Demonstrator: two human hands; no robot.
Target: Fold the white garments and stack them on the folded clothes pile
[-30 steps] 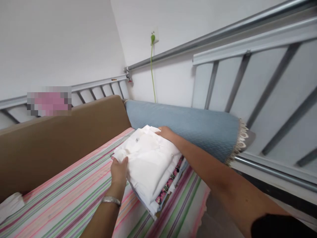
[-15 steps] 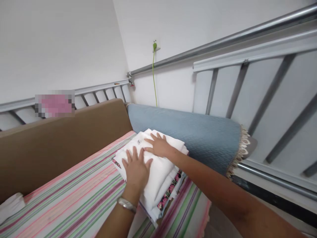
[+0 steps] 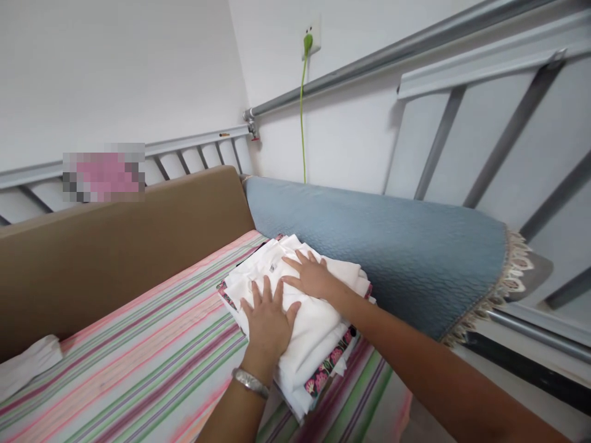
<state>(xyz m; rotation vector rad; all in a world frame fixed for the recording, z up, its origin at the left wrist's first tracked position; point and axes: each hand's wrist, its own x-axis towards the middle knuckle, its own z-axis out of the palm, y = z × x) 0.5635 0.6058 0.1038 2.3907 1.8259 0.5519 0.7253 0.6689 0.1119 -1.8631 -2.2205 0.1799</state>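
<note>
Both palms press down on a white folded garment point(image 3: 314, 326) that tops a stack of folded clothes. My left hand point(image 3: 270, 317), with a silver bracelet point(image 3: 250, 382) on its wrist, lies flat with fingers spread on the near left part of it. Farther back and to the right, my right hand point(image 3: 311, 275) rests flat too, its fingers apart. Under the white layer, a dark floral cloth point(image 3: 323, 373) with pink flowers shows along the stack's edges. The stack sits on a striped sheet point(image 3: 152, 344) in the corner of the bed or sofa.
A brown backrest point(image 3: 120, 246) runs along the left, and a blue quilted cover with lace trim point(image 3: 369, 246) drapes the right side. White cloth point(image 3: 32, 366) lies at the left. Behind are radiators point(image 3: 498, 129), a pipe point(image 3: 369, 74) and a green plug point(image 3: 308, 43) with its cord.
The camera view has shifted, so the stack appears slightly farther right. Both hands stay flat on the white garment with little visible movement against it.
</note>
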